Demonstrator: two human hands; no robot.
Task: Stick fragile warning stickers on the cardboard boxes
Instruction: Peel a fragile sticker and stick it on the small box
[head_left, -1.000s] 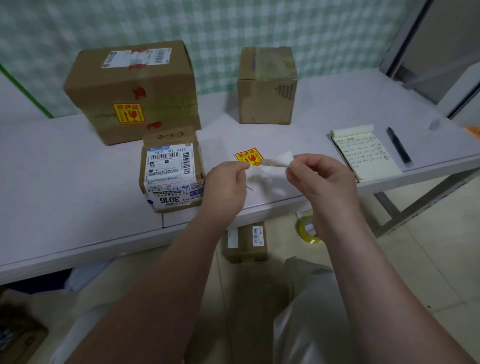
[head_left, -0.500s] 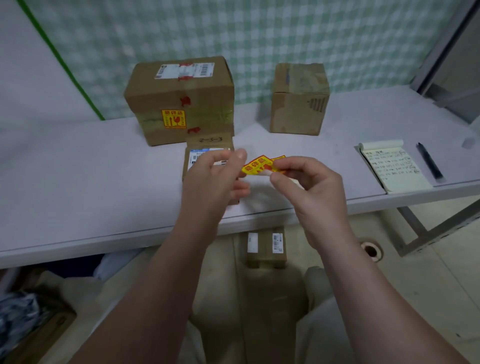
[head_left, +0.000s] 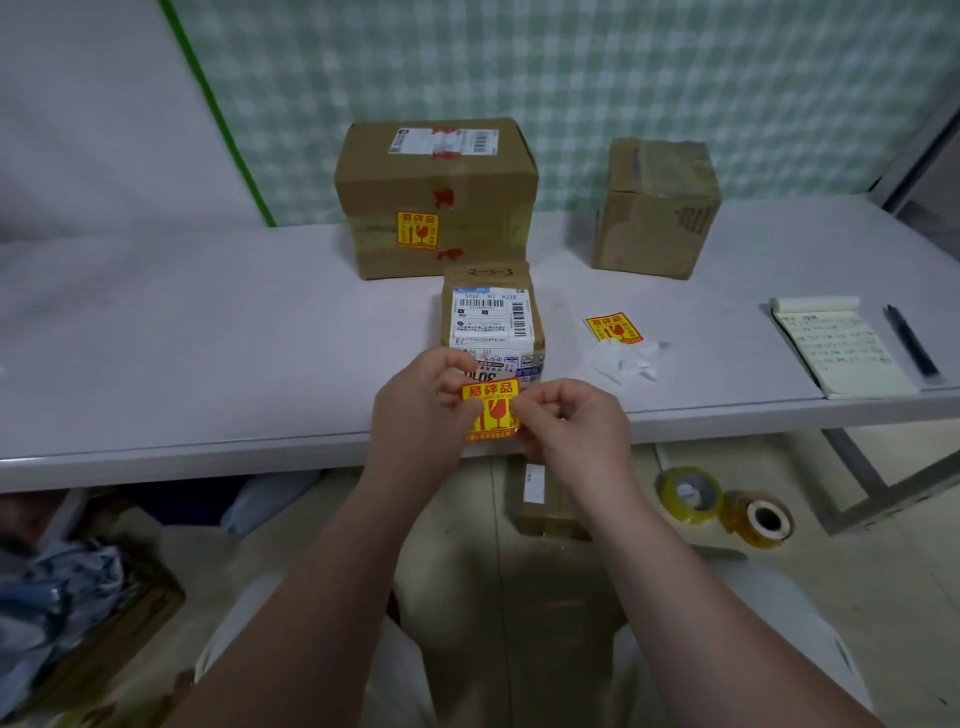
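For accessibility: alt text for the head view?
Left hand and right hand pinch a fragile sticker before a small box at the table edge. Behind stand a stickered large box and a plain box; a spare sticker, notepad and pen lie at right.

Left hand (head_left: 415, 410) and right hand (head_left: 576, 431) pinch a yellow fragile sticker (head_left: 491, 408) by its sides before a small cardboard box (head_left: 491, 317) on a table (head_left: 208, 338)
Behind stands a large box (head_left: 436, 176) with a fragile label (head_left: 417, 229), a plain box (head_left: 657, 208) to its right. A spare sticker (head_left: 613, 328), backing scraps (head_left: 626, 358), notepad (head_left: 836, 348) and pen (head_left: 911, 340) lie rightward
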